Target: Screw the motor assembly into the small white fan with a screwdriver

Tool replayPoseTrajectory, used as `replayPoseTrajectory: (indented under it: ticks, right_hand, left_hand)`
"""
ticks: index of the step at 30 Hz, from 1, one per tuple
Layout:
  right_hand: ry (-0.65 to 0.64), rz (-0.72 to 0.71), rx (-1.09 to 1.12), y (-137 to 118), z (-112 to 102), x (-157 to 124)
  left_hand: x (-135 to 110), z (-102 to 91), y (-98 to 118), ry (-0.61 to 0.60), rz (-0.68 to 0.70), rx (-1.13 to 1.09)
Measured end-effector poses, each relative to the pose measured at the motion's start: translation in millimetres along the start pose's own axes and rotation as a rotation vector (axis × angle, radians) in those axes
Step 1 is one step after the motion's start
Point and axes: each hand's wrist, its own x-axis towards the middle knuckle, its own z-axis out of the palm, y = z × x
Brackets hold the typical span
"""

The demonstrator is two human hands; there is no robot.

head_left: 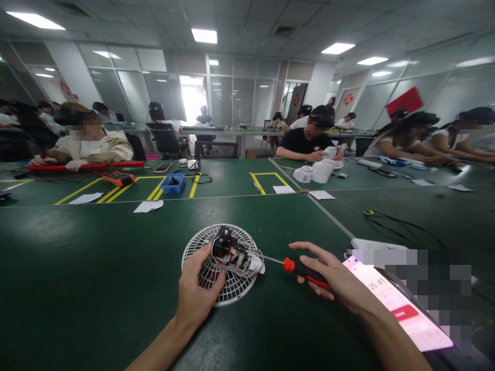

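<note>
A round white fan grille (237,294) lies on the green table in front of me. On it sits a black motor unit (222,245) with wires and a white part at its right end. My left hand (195,291) grips the unit from the left, thumb and fingers around its near and far sides. In my right hand (332,275) is a screwdriver (303,271) with a red and black handle. Its shaft points left, and the tip reaches the motor unit. Exactly which spot the tip touches is hard to make out.
A lit phone (410,314) lies close by my right forearm. Farther off are a blue bin (172,185), an orange multimeter (119,179), paper sheets (149,206) and a black cable (402,224). Across the table a person handles white parts (323,170); others sit on both sides.
</note>
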Motion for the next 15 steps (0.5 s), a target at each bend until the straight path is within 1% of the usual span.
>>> replayPoseTrajectory:
  ticks: [10,15]
  right_hand:
    - [0.047,-0.181,-0.028,3.8,-10.9,2.2]
    - [0.049,-0.297,-0.103,3.1,-11.5,2.3]
  left_hand:
    - [-0.2,0.7,-0.2,0.006,0.012,0.013]
    - [0.1,0.4,-0.4,0.01,0.024,0.013]
